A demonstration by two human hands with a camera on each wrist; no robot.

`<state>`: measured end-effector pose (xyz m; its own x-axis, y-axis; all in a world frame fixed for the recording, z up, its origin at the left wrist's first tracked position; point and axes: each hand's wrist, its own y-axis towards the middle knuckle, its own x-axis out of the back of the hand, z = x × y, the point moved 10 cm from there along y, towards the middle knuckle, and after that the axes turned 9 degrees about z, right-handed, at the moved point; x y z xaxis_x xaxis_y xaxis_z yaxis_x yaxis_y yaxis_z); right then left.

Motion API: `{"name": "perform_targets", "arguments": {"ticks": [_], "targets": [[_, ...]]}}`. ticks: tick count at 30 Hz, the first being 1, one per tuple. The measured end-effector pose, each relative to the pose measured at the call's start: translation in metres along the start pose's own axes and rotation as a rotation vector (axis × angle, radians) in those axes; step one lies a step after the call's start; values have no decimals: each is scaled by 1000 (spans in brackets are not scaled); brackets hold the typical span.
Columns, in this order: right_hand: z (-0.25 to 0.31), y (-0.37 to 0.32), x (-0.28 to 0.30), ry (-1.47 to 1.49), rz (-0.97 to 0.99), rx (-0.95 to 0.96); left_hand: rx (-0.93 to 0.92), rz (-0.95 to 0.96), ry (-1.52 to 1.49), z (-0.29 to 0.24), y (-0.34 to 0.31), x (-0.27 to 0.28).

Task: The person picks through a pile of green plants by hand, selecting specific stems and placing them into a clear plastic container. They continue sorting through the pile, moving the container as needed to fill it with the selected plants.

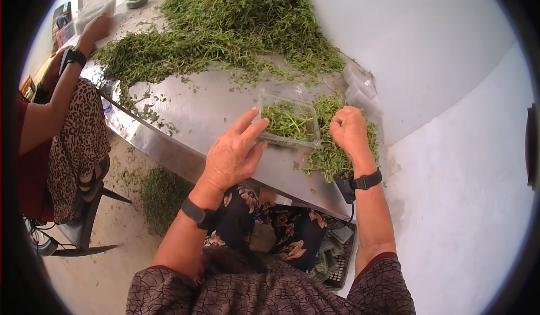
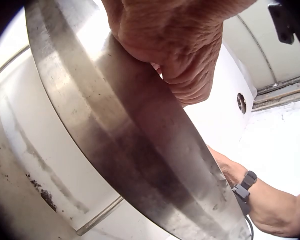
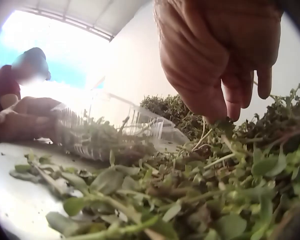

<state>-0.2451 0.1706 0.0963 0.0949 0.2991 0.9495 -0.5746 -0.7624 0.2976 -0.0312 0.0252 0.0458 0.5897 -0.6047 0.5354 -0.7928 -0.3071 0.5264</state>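
A clear plastic box [image 1: 289, 143] holding leafy green sprigs [image 1: 287, 119] lies on the metal table, its clear lid raised at the back. My left hand [image 1: 229, 156] is at the box's left side, fingers spread and fingertips right at its edge. To the right of the box, my right hand [image 1: 351, 130] is over a small heap of loose greens [image 1: 323, 160]. In the right wrist view, the fingers of the right hand [image 3: 222, 55] point down and pinch thin green stems [image 3: 204, 136] at the top of the heap.
A large mound of greens [image 1: 242, 16] covers the table's back. Empty clear boxes [image 1: 360, 90] stand at the right edge by the wall. Another person [image 1: 50, 106] sits at the left, one hand near more boxes [image 1: 95, 10]. Below the table, a black crate [image 1: 336, 258] holds packed boxes.
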Motion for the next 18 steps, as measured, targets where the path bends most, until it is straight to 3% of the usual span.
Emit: {"name": "perform_targets", "arguments": {"ticks": [4,7,10,13,18], "targets": [[0,-12,28,52,-213,36,-26,-17,13,-1,-1,0],[-6,-12,39,193,-208,-26,-17,-10,-11,-1,0,0],[-4,-12,38,304,-78,-91,2,6,-4,-1,1,-1],[19,-16,46,343,-152,24,-68,-46,44,-3,-1,1],[50,-16,36,416,-55,68,-59,-33,37,-2,-1,2]]}}
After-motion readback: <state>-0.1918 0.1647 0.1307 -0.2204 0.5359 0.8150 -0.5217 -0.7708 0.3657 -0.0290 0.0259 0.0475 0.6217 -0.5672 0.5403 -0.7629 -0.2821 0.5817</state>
